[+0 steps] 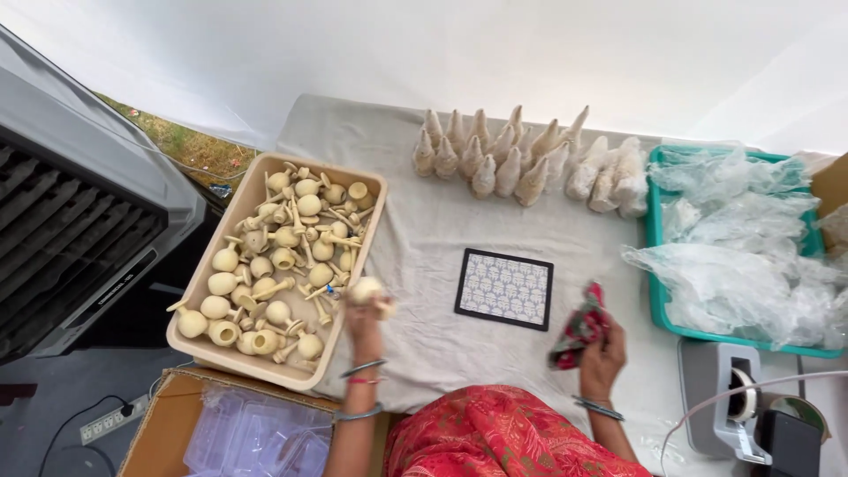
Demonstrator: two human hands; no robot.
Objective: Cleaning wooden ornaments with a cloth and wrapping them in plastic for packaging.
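Just beside the near right corner of the shallow beige plastic tray (231,231) of cream wooden knobs and pegs, the left hand (364,311) has its fingers closed around one round cream wooden knob (367,289). To the right, the right hand (603,349) has its fingers clamped on a crumpled red patterned cloth (579,330), near the dark-framed patterned square tile (504,288) lying flat on the grey-covered table (424,230) between both hands.
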